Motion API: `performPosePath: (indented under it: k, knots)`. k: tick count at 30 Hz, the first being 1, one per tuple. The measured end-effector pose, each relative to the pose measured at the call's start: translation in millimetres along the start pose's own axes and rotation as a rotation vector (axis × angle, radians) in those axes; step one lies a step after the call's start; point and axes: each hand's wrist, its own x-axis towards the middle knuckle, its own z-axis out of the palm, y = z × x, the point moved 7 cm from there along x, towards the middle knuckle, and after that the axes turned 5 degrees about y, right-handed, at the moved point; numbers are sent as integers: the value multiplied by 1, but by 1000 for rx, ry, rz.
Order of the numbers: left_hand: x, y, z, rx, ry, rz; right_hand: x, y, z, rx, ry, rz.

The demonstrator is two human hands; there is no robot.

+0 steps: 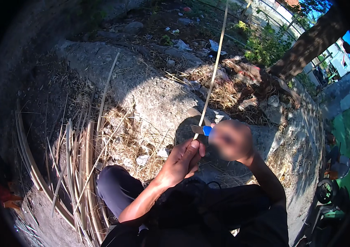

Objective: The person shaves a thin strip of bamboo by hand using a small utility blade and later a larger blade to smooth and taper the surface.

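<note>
My left hand is closed around the lower end of a long, thin, pale cane strip, with the thumb pressed along it. From there the strip rises away from me, leaning slightly right, past the top of the view. My right hand is blurred, but a knife with a blue handle end and a short, brownish-grey blade sticks out of its left side. The blade lies across the strip just above my left hand, seemingly touching it. The right fingers themselves cannot be made out.
Many long cane strips lie piled at my left, beside my bent knee. Dry shavings cover the rough stone ground. A tree trunk leans at the far right. A wheel and a person show at the right edge.
</note>
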Motion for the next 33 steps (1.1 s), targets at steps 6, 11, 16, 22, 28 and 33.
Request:
performPosePath:
  k: [6, 11, 16, 22, 28, 33]
  knots:
    - [0, -6, 2, -130, -34, -124, 3, 13, -9, -17, 88, 87]
    - [1, -7, -3, -112, 5, -80, 7, 11, -4, -9, 61, 110]
    - [-4, -1, 5, -50, -38, -44, 4, 12, -13, 35, 82, 63]
    - [-6, 0, 2, 18, 0, -74, 12, 6, -19, -66, 115, -9]
    - [-10, -9, 10, 5, -104, -68, 17, 68, -56, -177, 310, 296]
    - [-16, -7, 17, 89, -146, -55, 34, 144, -91, -48, 615, 294]
